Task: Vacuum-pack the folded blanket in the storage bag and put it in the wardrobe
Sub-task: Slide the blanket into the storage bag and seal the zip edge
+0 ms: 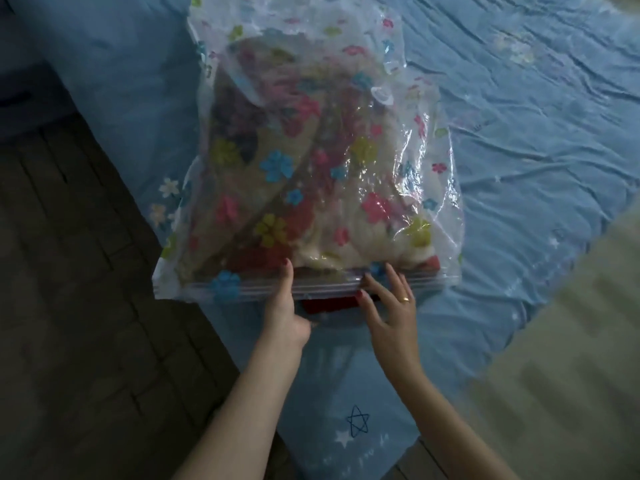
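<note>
**Bag on bed, both hands at the zip**

Bag [311, 161] lies on the bed [519, 133], clear plastic w/ printed flowers, puffy and crinkled, its zip [322, 285] edge nearest me. Blanket [304, 188] sits inside, folded, tan w/ red and cream patches showing thru the plastic. A red bit of it [329, 304] pokes out below the zip, between my two hands, so that stretch of the mouth looks unsealed. Left part of the zip, toward the bag corner, lies flat; can't tell if it's pressed closed.

My left hand [285, 306] is at the zip, just left of the red bit: thumb up on top of the bag, other fingers tucked under the edge where I can't see them, so it pinches the bag's mouth. My right hand [389, 306] is just right of the red bit, fingers [394, 278] spread apart and fairly straight, tips resting on the zip strip; thumb [363, 299] near the lower edge by the red cloth. Whether it actually nips the plastic I can't tell; looks more like pressing. Ring [405, 299] on one right finger.

Bed has a blue sheet w/ stars and small flowers, rumpled. Dark floor [69, 306] to my left. Pale blurred shape [571, 341] at right, can't tell what.
</note>
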